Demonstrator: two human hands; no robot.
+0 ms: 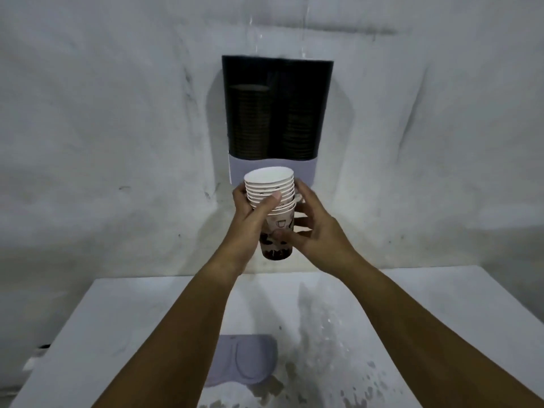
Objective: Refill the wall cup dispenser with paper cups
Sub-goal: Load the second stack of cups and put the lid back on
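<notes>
The white table (117, 313) fills the lower part of the view, its surface stained and speckled twd the right; on it, near the front edge & left of centre, lies a pale lilac lid-like part (244, 360), flat.

Above the table both forearms reach fwd to the stack of paper cups (272, 198), which is held in the air just in front of the dispenser's bottom, not touching the table; the stack is upright w/ slight tilt, the white rims on top, a brown print on the lowest cup.

The left hand (250, 222) grips the stack from the left side, the thumb across the rims in front, the other fingers curled behind; the right hand (315, 228) holds it from the right, the thumb pressed on the lower printed cup, the fingers wrapped round the back.

On the grey-white wall (88, 128) hangs the wall cup dispenser (276, 113); it has dark see-through double tubes over a pale lilac base; dim cup stacks show inside, the left column higher than the right.
</notes>
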